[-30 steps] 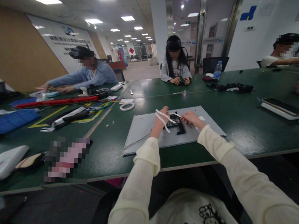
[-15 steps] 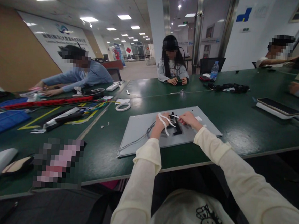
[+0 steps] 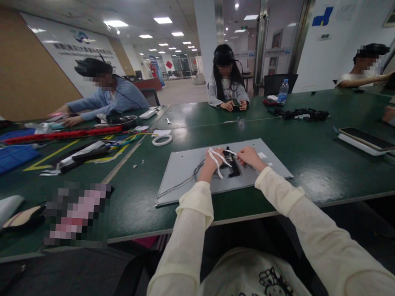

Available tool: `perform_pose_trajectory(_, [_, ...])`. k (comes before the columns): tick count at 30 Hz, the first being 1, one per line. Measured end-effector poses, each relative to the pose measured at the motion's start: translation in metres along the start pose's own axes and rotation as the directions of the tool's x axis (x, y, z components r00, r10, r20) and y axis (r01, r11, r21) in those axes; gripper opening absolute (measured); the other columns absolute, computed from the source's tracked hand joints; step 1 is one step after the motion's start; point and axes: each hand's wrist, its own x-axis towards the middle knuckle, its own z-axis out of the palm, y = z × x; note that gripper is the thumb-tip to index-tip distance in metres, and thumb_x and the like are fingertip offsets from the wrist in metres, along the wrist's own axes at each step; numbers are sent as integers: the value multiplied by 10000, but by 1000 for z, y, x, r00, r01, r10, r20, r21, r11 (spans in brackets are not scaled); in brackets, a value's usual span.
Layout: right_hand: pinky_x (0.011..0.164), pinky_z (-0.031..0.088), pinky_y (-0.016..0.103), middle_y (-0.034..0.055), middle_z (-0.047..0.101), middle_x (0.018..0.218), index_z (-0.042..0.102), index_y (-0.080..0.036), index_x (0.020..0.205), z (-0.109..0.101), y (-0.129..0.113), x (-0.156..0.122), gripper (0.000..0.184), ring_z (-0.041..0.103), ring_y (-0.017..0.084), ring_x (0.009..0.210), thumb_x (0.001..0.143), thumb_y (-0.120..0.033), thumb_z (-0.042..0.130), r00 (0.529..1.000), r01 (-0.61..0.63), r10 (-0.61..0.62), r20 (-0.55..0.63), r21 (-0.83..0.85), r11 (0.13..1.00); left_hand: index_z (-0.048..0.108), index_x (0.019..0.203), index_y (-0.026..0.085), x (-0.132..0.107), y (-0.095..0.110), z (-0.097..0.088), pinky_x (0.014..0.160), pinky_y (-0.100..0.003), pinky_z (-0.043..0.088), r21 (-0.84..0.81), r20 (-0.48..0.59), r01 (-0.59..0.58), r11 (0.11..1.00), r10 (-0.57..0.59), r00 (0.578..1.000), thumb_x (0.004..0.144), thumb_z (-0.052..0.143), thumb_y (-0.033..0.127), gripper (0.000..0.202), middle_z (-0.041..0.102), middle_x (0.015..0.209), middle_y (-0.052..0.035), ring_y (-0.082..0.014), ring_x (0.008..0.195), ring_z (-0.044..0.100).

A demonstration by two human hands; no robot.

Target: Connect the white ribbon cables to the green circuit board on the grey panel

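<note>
A flat grey panel [image 3: 178, 173] lies on the green table in front of me, with a black bracket-like part [image 3: 235, 168] and thin grey cables [image 3: 181, 188] on it. My left hand [image 3: 212, 161] is closed over the panel's middle, its fingertips mostly hidden. A narrow white strip [image 3: 219, 160] loops across the back of that hand, and its loose ends hang toward the black part. My right hand [image 3: 252, 158] pinches a white strip end just right of the black part. Between the two hands a short length of this strip shows.
A white ring-shaped roll [image 3: 162, 140] and a small wrench [image 3: 168, 120] lie beyond the panel. Blue trays [image 3: 7, 161] and bundled tools stand left. A phone [image 3: 368, 138] rests on a white box at right. Co-workers sit around the table, one near a water bottle [image 3: 283, 91].
Both my hands stay almost still over the panel, with the white strip in nearly the same place. The view has shifted slightly.
</note>
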Motion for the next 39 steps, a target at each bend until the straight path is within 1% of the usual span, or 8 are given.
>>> perform_pose_trajectory(4, [614,443,187,104,694,661,711,-118,714,-2,-7,-9,283,658,149,648,874,-256,523,992,74,-103,-69,-333,940,627,1145,111,2,2,1,999,-316,391,23,-56,31,999,-30,998,897,390,133,344,677,1130,-129,-206,1061,589])
perform_pose_trajectory(8, [695,446,225,180,719,899,745,-118,843,2,-13,-12,261,672,229,897,872,-289,550,986,68,-136,-100,-504,861,663,1082,129,1,3,1,991,-358,408,28,-76,27,999,-24,997,877,416,120,321,683,1119,-148,-243,1059,604])
perform_pose_trajectory(14, [727,451,274,215,699,974,732,-103,955,7,-18,-13,296,666,278,947,893,-326,547,985,70,-148,-88,-580,812,690,1013,147,0,3,0,983,-424,419,5,-85,26,1000,-25,996,853,451,126,288,692,1078,-161,-289,1031,627])
perform_pose_trajectory(25, [753,439,306,232,686,981,719,-75,943,-6,-20,-27,235,654,303,954,842,-238,582,974,58,-185,-132,-644,763,666,1062,135,2,-1,3,971,-393,439,-22,-94,26,999,-28,995,857,435,118,309,697,1080,-145,-270,1034,630])
perform_pose_trajectory(29, [734,421,255,143,704,890,701,-134,848,-11,-18,-25,146,646,228,881,834,-230,592,964,102,-212,-160,-515,851,587,1213,129,-3,-4,5,976,-365,442,-56,-156,32,998,-40,987,908,381,162,370,686,1104,-141,-244,1056,629])
perform_pose_trajectory(33, [685,420,209,54,688,772,661,-155,792,-8,-25,-26,228,615,134,686,899,-286,509,935,289,-326,-142,-228,930,467,1344,116,-5,-3,1,1025,-349,429,-211,-317,26,977,-94,944,915,345,135,446,633,1232,-146,-212,1155,589])
perform_pose_trajectory(36, [609,420,181,31,679,769,644,-149,809,-1,-33,-30,283,591,92,575,936,-264,419,935,354,-352,-49,43,934,487,1310,127,-6,2,-5,1046,-356,427,-340,-419,-7,940,-145,896,900,351,105,433,621,1251,-136,-201,1179,573])
perform_pose_trajectory(39, [588,421,179,42,677,764,634,-139,790,5,-40,-35,328,601,95,578,950,-316,408,919,378,-393,37,202,904,508,1279,144,-10,9,-12,1050,-335,424,-388,-474,-19,921,-182,861,907,352,109,405,619,1245,-124,-188,1172,571])
